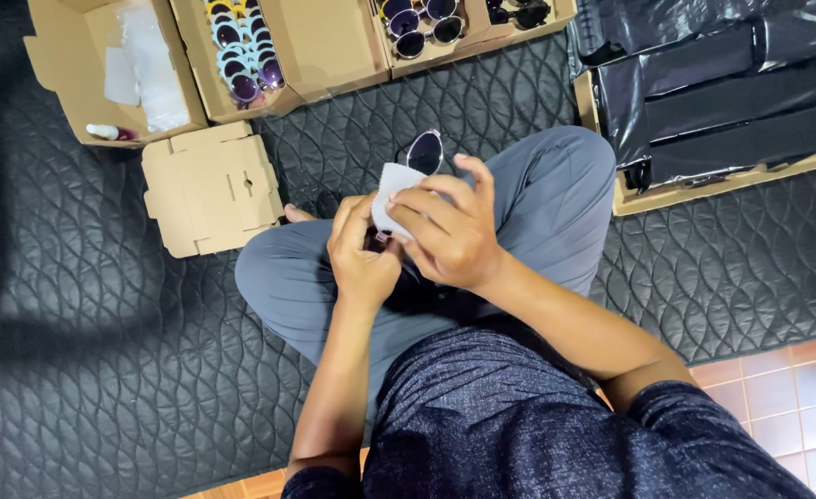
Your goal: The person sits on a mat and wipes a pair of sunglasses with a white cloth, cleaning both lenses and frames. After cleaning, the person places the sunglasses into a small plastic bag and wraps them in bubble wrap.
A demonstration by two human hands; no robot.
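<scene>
The person sat cross-legged on a dark quilted mat (103, 323), and both hands met over the lap. The left hand (362, 254) was closed around one side of a pair of sunglasses (423, 152), whose free dark lens stuck out past the fingers toward the cartons. The right hand (449, 231) pinched a small pale cleaning cloth (391, 189) against the covered lens, thumb and fingertips pressed onto it.

The sunglasses looked light and thin-framed, so likely fragile at the hinges and easy to smudge or scratch on the lens; holding them by the rim or bridge seemed the safest hold. The cloth was soft and limp and folded over whatever it touched. How the left fingers lay on the frame was mostly hidden, possibly at the bridge.

Along the mat's far edge stood open cardboard boxes (325, 46) holding rows of sunglasses, and a flat folded carton (209, 189) lay just beside the left knee.
</scene>
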